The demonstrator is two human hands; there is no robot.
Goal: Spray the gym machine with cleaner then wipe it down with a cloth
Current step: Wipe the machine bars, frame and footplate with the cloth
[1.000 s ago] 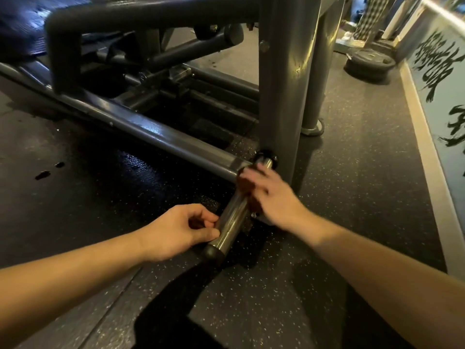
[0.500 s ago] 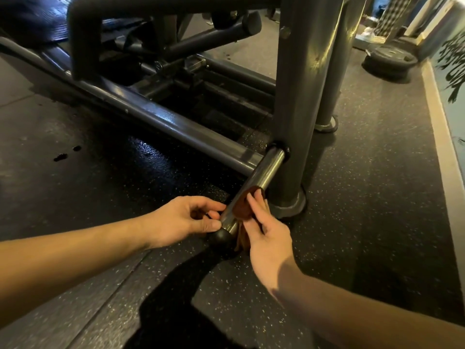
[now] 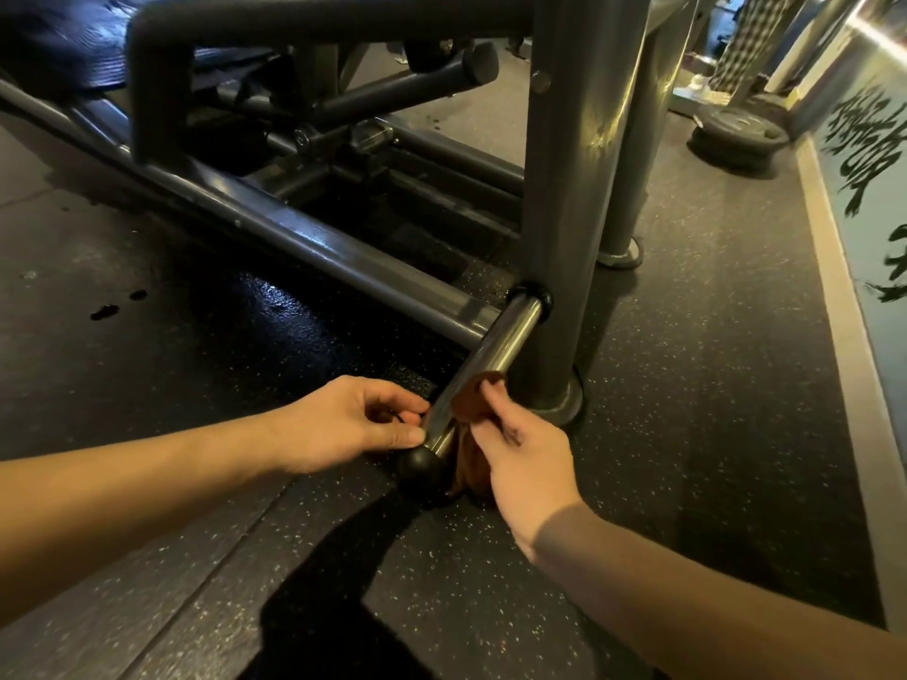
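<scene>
A dark grey gym machine [image 3: 579, 154] stands on the rubber floor. A shiny steel peg [image 3: 495, 350] with a black end cap [image 3: 421, 461] sticks out low from its upright post. My right hand [image 3: 520, 454] grips a brown cloth [image 3: 473, 404] wrapped against the right side of the peg near its outer end. My left hand [image 3: 353, 419] is on the peg's left side, fingers curled, with the thumb tip touching the peg just above the cap. Whether the left hand holds an end of the cloth is hidden.
A wet shiny patch [image 3: 280, 306] lies on the speckled black floor left of the peg. A low frame rail [image 3: 304, 242] runs diagonally to the post. Weight plates [image 3: 736, 135] lie far right by a wall with painted characters [image 3: 864, 144].
My right hand slid the cloth down the peg from beside the post to near the end cap. My left hand stayed by the cap. The view moved closer.
</scene>
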